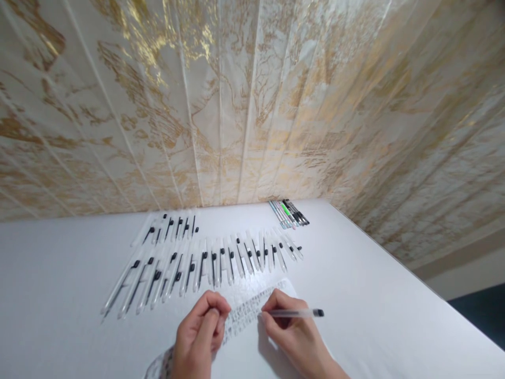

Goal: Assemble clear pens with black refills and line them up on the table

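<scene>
- The right hand (292, 326) is closed in a writing grip, thumb and fingers pinched around a slim pen (295, 313) with a translucent barrel.
- The pen lies nearly level across the view, its black end pointing right; its writing end is at the fingertips, over the written part of the page, and whether it touches the page is too small to tell.
- The left hand (203, 329) is curled into a loose fist, thumb bent against the folded fingers; I cannot tell whether anything is inside it.
- Between and below the hands is a white sheet of paper (239, 355), with slanting rows of dark handwriting (244, 316) across its upper part.
- By the left wrist is a grey-and-black patterned item (158, 364), partly hidden by the hand and too blurred to identify.
- Beyond the hands, a long row of clear pens (192, 275) with black parts runs across the white surface (379, 300), set side by side at a slant.
- Behind its left part lies a shorter row of similar pens (169, 229).
- Near the back edge, to the right, is a tight group of slimmer pens (284, 209), pale, bright green and black.
- White sheeting (236, 116) with a gold pattern rises behind the surface.
</scene>
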### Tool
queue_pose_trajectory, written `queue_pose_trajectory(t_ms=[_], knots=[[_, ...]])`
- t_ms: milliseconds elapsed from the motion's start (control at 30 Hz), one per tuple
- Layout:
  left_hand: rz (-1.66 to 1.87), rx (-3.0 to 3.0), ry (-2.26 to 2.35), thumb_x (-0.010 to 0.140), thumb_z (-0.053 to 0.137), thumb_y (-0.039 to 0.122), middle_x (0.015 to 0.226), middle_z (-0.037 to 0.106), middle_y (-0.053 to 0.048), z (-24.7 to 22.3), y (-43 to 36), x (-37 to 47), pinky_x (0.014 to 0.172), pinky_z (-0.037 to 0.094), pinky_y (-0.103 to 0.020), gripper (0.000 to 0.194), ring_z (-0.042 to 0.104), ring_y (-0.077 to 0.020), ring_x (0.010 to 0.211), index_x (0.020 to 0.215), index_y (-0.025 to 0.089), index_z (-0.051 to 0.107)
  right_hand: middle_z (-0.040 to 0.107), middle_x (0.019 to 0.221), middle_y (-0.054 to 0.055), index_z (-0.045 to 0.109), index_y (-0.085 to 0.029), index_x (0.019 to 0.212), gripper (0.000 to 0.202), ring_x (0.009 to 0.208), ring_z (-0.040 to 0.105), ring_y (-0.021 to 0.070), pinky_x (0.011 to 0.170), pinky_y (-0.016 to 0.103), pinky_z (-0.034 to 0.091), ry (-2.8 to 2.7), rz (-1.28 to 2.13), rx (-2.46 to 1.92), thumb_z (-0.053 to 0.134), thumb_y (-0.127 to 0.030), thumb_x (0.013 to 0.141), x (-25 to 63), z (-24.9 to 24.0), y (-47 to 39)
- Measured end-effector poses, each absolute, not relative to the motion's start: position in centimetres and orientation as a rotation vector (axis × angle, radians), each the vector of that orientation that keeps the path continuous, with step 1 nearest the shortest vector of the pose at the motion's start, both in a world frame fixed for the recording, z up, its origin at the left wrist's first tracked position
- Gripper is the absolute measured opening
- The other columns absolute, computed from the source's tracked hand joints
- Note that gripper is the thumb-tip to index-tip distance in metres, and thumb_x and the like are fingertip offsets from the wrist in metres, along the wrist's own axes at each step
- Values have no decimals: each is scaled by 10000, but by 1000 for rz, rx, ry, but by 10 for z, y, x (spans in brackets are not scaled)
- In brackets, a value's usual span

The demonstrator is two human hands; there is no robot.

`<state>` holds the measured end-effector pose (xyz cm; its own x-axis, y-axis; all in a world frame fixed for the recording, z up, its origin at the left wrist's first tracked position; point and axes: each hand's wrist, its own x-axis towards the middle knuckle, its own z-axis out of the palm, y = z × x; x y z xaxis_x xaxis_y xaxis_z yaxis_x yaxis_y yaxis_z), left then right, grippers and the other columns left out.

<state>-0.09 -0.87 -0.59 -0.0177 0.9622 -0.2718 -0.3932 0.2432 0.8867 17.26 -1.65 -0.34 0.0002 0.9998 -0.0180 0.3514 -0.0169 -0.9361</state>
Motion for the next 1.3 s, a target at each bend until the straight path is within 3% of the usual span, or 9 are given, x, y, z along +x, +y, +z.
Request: queue_pose_trajectory(t_ms=[667,1000,1300], knots=[[1153,803,1093,858,550,386,535,328,94,-11,-9,-6,459,184,-191,210,222,-82,480,742,212,574,445,539,-64,515,-198,625,137,509,347,99,478,239,263,-1487,1013,-1510,565,-184,752,171,-3,-16],[1141,811,1105,838,567,356,545,369,85,-9,-8,-5,454,191,-186,180,243,-76,476,746,203,590,434,521,-67,475,-209,589,145,496,335,92,469,234,258,-1489,1011,-1522,544,-160,708,172,1,-17],[1143,808,1126,810,584,364,526,367,86,-5,-9,-4,438,193,-194,190,246,-73,459,708,204,589,447,535,-62,521,-196,626,146,503,343,94,473,236,266,-1498,1021,-1510,571,-202,763,173,-2,-19]])
